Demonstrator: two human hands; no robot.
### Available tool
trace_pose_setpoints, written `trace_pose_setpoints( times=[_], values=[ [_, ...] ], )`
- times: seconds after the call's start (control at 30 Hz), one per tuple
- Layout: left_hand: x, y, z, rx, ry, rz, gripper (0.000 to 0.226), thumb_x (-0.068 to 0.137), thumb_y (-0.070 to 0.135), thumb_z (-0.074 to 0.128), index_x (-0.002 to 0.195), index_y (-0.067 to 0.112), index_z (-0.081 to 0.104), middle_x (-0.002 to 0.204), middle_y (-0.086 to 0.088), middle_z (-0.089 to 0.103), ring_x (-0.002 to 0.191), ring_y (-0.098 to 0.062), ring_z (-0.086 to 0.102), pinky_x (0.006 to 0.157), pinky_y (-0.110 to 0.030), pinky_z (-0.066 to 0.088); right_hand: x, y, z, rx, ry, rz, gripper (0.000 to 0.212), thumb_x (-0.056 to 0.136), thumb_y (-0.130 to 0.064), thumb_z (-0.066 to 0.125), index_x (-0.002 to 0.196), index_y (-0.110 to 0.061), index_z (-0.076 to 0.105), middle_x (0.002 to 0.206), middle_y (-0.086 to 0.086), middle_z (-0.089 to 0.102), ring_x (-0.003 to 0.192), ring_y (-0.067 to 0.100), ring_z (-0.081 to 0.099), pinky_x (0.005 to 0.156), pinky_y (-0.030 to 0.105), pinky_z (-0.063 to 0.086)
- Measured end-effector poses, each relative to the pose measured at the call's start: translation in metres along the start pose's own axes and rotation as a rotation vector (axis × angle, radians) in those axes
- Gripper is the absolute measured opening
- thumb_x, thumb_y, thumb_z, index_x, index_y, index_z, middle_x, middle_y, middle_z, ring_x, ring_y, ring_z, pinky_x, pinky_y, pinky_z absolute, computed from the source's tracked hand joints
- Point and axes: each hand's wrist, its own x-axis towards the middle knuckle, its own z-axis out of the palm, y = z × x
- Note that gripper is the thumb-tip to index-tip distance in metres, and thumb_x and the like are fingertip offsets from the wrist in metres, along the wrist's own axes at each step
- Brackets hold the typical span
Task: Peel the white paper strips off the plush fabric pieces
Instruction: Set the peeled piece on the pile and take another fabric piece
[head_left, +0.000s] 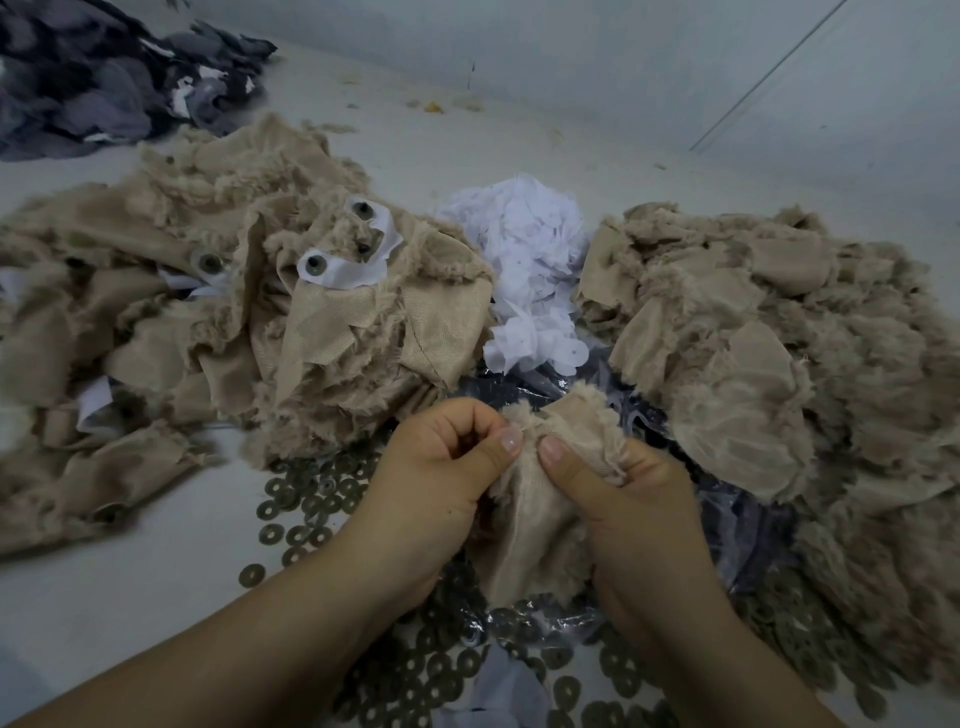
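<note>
A beige plush fabric piece (540, 514) hangs between both hands at the lower centre. My left hand (431, 483) pinches its upper left edge between thumb and curled fingers. My right hand (628, 509) grips the piece from the right, thumb pressed on its smooth backing. No white paper shows on the held piece. On the left lies a heap of beige plush pieces (208, 312); a white paper strip (343, 265) with round eye studs sits on its top. White peeled paper scraps (524, 265) are piled at the centre back.
A second heap of beige plush pieces (779, 353) fills the right side. Several flat metal washers (306, 499) lie scattered under and around my hands, on a clear plastic bag (727, 530). Dark grey fabric pieces (98, 78) are piled at the far left.
</note>
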Motion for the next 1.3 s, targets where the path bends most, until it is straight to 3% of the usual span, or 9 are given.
trace_pose_setpoints(
  times=[0.27, 0.4, 0.63, 0.93, 1.1, 1.2, 1.3],
  values=[
    [-0.0027, 0.0018, 0.003, 0.074, -0.01, 0.031, 0.029, 0.093, 0.007, 0.063, 0.066, 0.019, 0.066, 0.06, -0.006, 0.053, 0.056, -0.014, 0.046, 0.052, -0.022, 0.043, -0.0004, -0.0014, 0.0005, -0.032, 0.015, -0.027, 0.019, 0.066, -0.025, 0.08, 0.083, -0.018, 0.081, 0.086, 0.011, 0.078, 0.081, 0.029, 0.076, 0.068, 0.036, 0.061],
    [-0.0033, 0.0012, 0.003, 0.083, -0.011, 0.026, 0.028, 0.093, 0.009, 0.063, 0.067, 0.019, 0.066, 0.06, -0.006, 0.053, 0.056, -0.015, 0.046, 0.052, -0.024, 0.043, 0.0, -0.0013, 0.0, -0.016, 0.015, -0.032, 0.018, 0.066, -0.023, 0.08, 0.083, -0.018, 0.081, 0.086, 0.012, 0.078, 0.08, 0.029, 0.076, 0.066, 0.034, 0.06],
    [-0.0029, 0.0006, 0.0035, 0.1, 0.004, 0.019, 0.029, 0.094, 0.01, 0.062, 0.067, 0.02, 0.065, 0.059, -0.004, 0.055, 0.054, -0.012, 0.049, 0.051, -0.022, 0.045, 0.0011, 0.0006, -0.0002, 0.052, 0.003, 0.017, 0.022, 0.067, -0.02, 0.079, 0.085, -0.008, 0.078, 0.09, 0.02, 0.076, 0.085, 0.036, 0.075, 0.077, 0.045, 0.061],
    [-0.0031, 0.0003, 0.007, 0.188, 0.059, 0.039, 0.032, 0.093, 0.008, 0.063, 0.063, 0.021, 0.061, 0.058, 0.002, 0.054, 0.052, -0.007, 0.046, 0.049, -0.019, 0.042, 0.0013, 0.0019, -0.0012, 0.037, -0.04, -0.002, 0.022, 0.066, -0.023, 0.077, 0.084, -0.01, 0.079, 0.09, 0.019, 0.077, 0.086, 0.036, 0.075, 0.075, 0.043, 0.061],
    [-0.0021, 0.0009, 0.006, 0.506, 0.095, 0.213, 0.03, 0.089, 0.012, 0.067, 0.064, 0.022, 0.055, 0.056, 0.014, 0.053, 0.053, 0.001, 0.046, 0.054, -0.014, 0.039, 0.0016, 0.0055, -0.0012, 0.142, -0.092, 0.07, 0.022, 0.073, -0.018, 0.073, 0.09, -0.006, 0.077, 0.097, 0.022, 0.075, 0.093, 0.036, 0.074, 0.077, 0.041, 0.061],
    [-0.0019, 0.0016, 0.0056, 0.495, 0.099, 0.225, 0.028, 0.088, 0.013, 0.069, 0.064, 0.02, 0.057, 0.055, 0.011, 0.053, 0.052, 0.001, 0.045, 0.052, -0.016, 0.039, 0.0015, 0.0048, -0.0011, 0.121, -0.087, 0.054, 0.022, 0.076, -0.02, 0.072, 0.094, -0.008, 0.077, 0.098, 0.019, 0.076, 0.092, 0.034, 0.074, 0.076, 0.039, 0.061],
    [-0.001, 0.0022, 0.0022, 0.466, 0.1, 0.172, 0.025, 0.085, 0.013, 0.073, 0.064, 0.012, 0.059, 0.053, 0.004, 0.054, 0.05, -0.005, 0.046, 0.048, -0.02, 0.041, 0.0029, 0.0042, -0.0018, -0.016, 0.028, 0.012, 0.041, 0.079, -0.013, 0.078, 0.118, -0.017, 0.065, 0.11, 0.011, 0.075, 0.095, 0.025, 0.075, 0.082, 0.042, 0.061]
  ],
)
